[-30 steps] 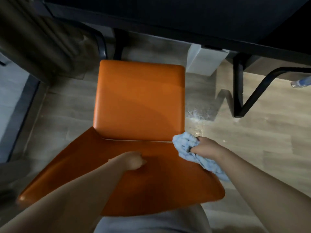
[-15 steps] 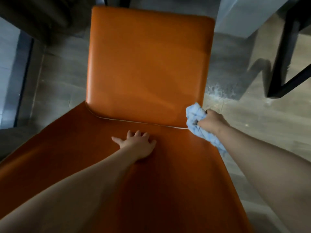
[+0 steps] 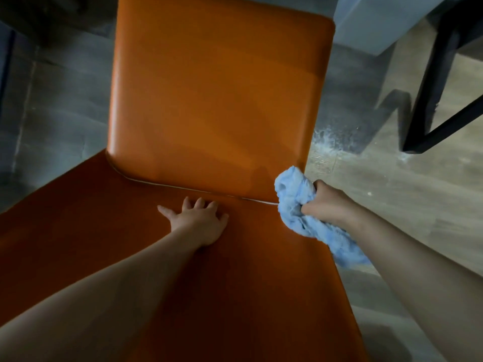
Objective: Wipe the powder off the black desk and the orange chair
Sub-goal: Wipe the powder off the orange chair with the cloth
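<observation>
The orange chair [image 3: 214,105] fills the middle of the view, its seat further away and its backrest slanting toward me. A thin pale line of powder [image 3: 198,190] runs along the seam where the two panels meet. My left hand [image 3: 198,220] lies flat on the backrest just below that seam, fingers spread. My right hand [image 3: 324,205] grips a bunched light blue cloth [image 3: 292,197] at the right end of the seam, at the chair's right edge. The cloth's tail hangs down off the edge. The black desk top is out of view.
White powder [image 3: 326,142] is scattered on the wooden floor to the right of the chair. A black metal desk leg [image 3: 428,100] stands at the upper right. A pale grey box [image 3: 371,22] sits on the floor behind the chair.
The view has closed in on the chair. My left hand went from curled to flat with fingers spread on the backrest. My right hand with the cloth stays at the seam's right end.
</observation>
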A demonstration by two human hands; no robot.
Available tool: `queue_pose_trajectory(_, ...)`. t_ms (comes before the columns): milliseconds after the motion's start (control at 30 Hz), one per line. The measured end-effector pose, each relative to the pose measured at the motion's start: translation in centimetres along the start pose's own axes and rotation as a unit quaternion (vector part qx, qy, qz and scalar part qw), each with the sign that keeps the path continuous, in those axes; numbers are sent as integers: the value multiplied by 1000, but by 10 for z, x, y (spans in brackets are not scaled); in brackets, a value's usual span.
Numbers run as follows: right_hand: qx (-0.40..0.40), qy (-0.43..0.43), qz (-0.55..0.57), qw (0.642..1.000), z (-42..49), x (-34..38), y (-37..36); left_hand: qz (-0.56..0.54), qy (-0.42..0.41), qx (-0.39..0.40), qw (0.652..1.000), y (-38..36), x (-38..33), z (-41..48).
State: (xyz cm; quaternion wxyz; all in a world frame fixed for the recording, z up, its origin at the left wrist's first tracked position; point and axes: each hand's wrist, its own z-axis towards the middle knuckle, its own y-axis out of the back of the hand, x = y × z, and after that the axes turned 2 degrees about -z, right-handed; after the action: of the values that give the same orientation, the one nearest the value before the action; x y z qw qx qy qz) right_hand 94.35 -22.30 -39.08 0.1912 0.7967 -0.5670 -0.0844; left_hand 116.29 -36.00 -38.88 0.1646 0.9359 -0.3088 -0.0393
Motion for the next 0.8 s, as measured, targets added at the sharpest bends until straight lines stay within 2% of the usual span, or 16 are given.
queue_pose_trajectory(200,-55,7,75,996,47,17,6,-1,-1,-16,1000,-5,2,7)
queue_pose_trajectory(333,-57,23,134,989,25,3,2,-2,-2,-9,1000,-4,2,5)
queue_pose_trajectory(467,-3,31,83,996,-19,-9,-3,1,0,-4,1000,-2,3,0)
queue_pose_trajectory(633,-75,-20,116,990,-2,13,-4,-1,-6,1,1000,-1,3,0)
queue_pose_trajectory(733,-83,-44,35,995,-8,25,-1,-6,-24,-2,1000,-1,7,-8)
queue_pose_trajectory(800,-66,-30,33,997,-37,18,1,-11,-40,3,999,1,10,-21)
